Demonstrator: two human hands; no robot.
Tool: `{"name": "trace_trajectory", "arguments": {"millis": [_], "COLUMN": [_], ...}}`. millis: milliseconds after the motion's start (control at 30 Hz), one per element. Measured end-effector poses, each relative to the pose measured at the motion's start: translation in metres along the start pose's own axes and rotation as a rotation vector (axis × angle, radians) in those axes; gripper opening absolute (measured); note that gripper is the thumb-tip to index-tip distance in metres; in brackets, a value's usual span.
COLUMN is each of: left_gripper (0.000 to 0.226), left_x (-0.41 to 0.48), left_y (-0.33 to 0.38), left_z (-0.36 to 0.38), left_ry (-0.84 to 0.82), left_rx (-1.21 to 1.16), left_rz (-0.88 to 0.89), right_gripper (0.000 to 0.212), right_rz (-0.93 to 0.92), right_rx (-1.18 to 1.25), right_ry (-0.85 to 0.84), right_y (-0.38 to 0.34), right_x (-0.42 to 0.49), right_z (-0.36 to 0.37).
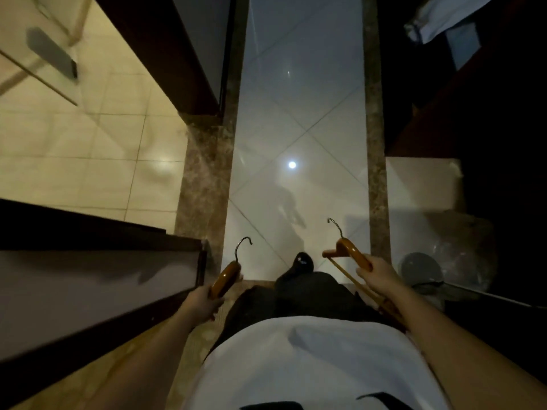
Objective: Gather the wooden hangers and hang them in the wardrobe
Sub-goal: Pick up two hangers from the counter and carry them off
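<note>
Each hand holds one wooden hanger. The left hand [204, 301] has its fingers wrapped tight on the left hanger [226, 278], the right hand [377, 276] on the right hanger [353, 255]. Both hooks point to 12 o'clock. No wardrobe rail shows.

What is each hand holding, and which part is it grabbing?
The left hand grips a wooden hanger by one arm, hook pointing up. The right hand grips another wooden hanger by one arm, just below its hook.

Dim scene, ceiling-light glare spot on glossy floor [296, 128], black right side, wide-angle edge bending
</note>
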State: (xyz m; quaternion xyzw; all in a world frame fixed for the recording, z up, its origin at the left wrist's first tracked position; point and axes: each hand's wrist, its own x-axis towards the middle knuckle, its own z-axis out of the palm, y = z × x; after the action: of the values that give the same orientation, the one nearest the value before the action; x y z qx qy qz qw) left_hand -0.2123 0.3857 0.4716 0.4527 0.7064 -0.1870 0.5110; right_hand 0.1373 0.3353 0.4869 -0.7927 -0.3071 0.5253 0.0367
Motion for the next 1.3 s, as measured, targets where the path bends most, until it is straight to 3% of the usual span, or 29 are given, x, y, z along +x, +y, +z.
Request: {"name": "trace_trajectory", "arguments": {"millis": [267,433,700,933,1133,1300], "left_gripper": [0.02,0.028,0.02,0.028,0.034,0.032], "left_x": [0.041,0.066,0.131,0.174,0.206,0.235], "left_y": [0.155,0.218,0.261,0.276,0.322,0.409], "left_z": [-0.05,-0.087,-0.185,-0.276,-0.316,-0.32], "left_ry": [-0.044,-0.073,-0.053,0.059,0.117,0.084], "left_rx": [0.088,0.079,0.059,0.059,0.041,0.003], "left_rz": [0.266,0.351,0.221,0.09,0.024,0.055], "right_gripper": [0.01,0.012,0.019,0.026,0.032,0.029], "right_rz": [0.141,0.134,-0.02,-0.242,-0.24,-0.16], "right_rx": [0.075,0.092,0.008,-0.033,0.054,0.051], "right_ry": [0.031,0.036,-0.006,-0.039,-0.021,0.005], "right_y": [0.002,-0.063,-0.21,-0.333,-0.365,-0.357], "right_x": [0.057,0.091,0.177,0.236,0.283,0.328], "right_z": [-0.074,-0.103,-0.135,-0.175,-0.227,-0.292]}}
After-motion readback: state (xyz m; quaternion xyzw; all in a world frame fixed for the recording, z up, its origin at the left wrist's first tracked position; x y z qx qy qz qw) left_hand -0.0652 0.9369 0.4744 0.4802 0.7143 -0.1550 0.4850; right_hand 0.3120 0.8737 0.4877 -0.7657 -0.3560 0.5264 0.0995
